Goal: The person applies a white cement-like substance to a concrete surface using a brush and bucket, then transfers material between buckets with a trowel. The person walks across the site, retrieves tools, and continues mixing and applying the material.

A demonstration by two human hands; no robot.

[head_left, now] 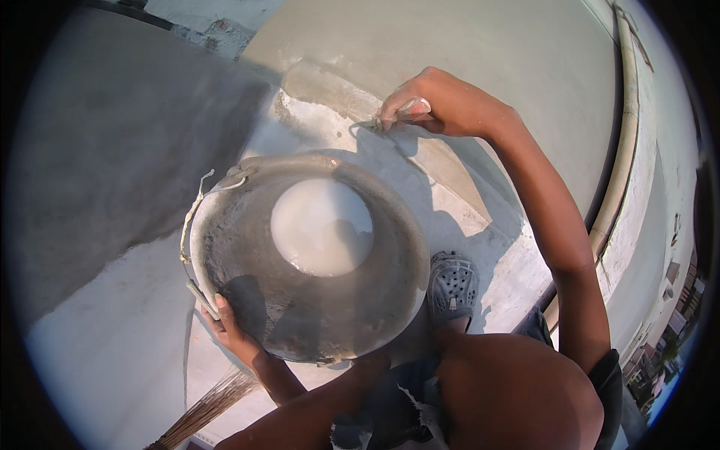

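Note:
In front of me a large grey mortar-crusted bucket (247,225) tilts so that I look down into it. Milky, pale liquid (322,229) lies round and shiny at its bottom. My left hand (225,322) is closed on the bucket's near-left rim, thumb over the edge, beside the rope-like handle (192,221). Farther off and to the right, my right hand (412,105) is closed round a handle with a whitish and orange-red patch. This looks like a trowel, its tan flat blade (450,180) low over the floor; the fingers partly hide the grip.
A twig broom (206,409) lies at the lower left. My foot in a grey clog (453,285) stands right beside the bucket. Damp grey cement (150,127) covers the floor at left, with a smooth screed (450,37) beyond. A pipe (624,142) runs along the right-hand wall.

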